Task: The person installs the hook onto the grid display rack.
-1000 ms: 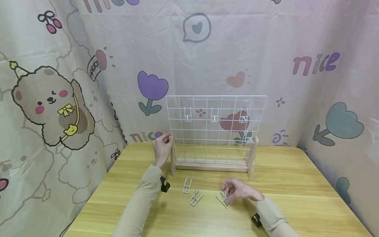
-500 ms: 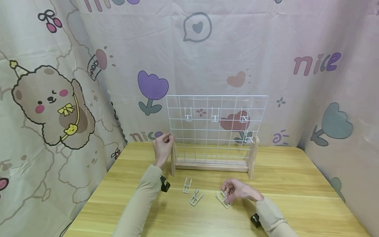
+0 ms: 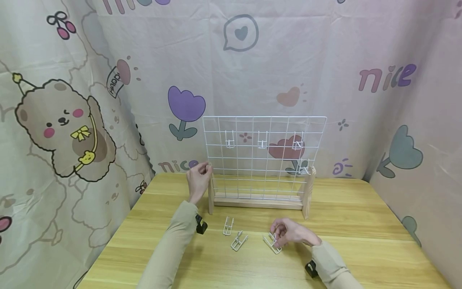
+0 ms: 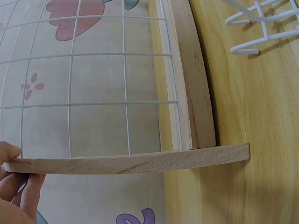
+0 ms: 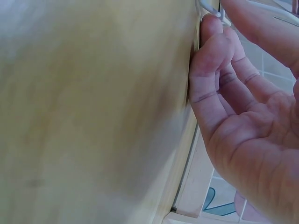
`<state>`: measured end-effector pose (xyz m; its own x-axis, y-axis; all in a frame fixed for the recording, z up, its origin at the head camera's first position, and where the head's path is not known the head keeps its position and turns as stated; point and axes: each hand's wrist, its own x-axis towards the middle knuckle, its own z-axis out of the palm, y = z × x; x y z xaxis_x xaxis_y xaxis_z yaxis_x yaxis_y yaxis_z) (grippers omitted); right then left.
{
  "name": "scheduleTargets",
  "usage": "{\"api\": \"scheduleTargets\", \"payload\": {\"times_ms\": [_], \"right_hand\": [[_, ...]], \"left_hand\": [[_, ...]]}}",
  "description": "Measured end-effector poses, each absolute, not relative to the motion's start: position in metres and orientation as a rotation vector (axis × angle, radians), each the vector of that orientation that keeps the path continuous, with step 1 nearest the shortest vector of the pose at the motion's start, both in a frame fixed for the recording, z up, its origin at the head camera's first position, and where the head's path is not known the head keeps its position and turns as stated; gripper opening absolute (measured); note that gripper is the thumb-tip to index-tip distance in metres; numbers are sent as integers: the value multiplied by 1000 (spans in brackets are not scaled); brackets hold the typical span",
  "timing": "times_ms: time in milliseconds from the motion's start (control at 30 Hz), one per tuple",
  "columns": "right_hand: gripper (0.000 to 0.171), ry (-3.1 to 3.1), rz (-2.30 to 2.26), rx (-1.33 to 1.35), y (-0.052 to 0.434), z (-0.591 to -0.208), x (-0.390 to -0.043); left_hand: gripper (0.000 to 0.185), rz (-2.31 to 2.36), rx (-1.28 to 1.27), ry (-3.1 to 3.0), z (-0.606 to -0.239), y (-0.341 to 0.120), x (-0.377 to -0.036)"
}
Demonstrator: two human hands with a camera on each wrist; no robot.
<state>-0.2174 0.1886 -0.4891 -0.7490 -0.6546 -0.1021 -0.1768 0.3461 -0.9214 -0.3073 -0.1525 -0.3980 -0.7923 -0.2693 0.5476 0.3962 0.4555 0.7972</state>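
A white wire grid (image 3: 263, 156) stands upright in a wooden stand (image 3: 257, 202) at the middle of the table. My left hand (image 3: 199, 176) grips the top of the stand's left post (image 3: 210, 196); in the left wrist view its fingers (image 4: 16, 175) curl round the post's end (image 4: 131, 163). My right hand (image 3: 286, 233) rests on the table in front of the stand and pinches a white wire hook (image 3: 271, 243). The right wrist view shows curled fingers (image 5: 219, 70) against a bit of white wire (image 5: 209, 8). Two more loose hooks (image 3: 228, 226) (image 3: 239, 241) lie between my hands.
Several white hooks hang on the grid, three in a row near the top (image 3: 262, 142) and one lower right (image 3: 303, 168). The wooden table (image 3: 361, 224) is ringed closely by a printed cartoon curtain (image 3: 72, 132) at the back and both sides.
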Motion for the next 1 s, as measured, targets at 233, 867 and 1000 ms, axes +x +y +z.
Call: {"api": "scheduleTargets", "payload": {"times_ms": [233, 867, 1000], "right_hand": [[38, 2164, -1384, -727, 188, -490, -216], [33, 2195, -1356, -700, 189, -488, -216], [30, 2212, -1343, -686, 189, -487, -216]], "left_hand": [[26, -1389, -107, -2079, -398, -153, -307], [26, -1393, -117, -2075, -397, -152, -307], [27, -1401, -118, -2073, -398, -153, -307]]}}
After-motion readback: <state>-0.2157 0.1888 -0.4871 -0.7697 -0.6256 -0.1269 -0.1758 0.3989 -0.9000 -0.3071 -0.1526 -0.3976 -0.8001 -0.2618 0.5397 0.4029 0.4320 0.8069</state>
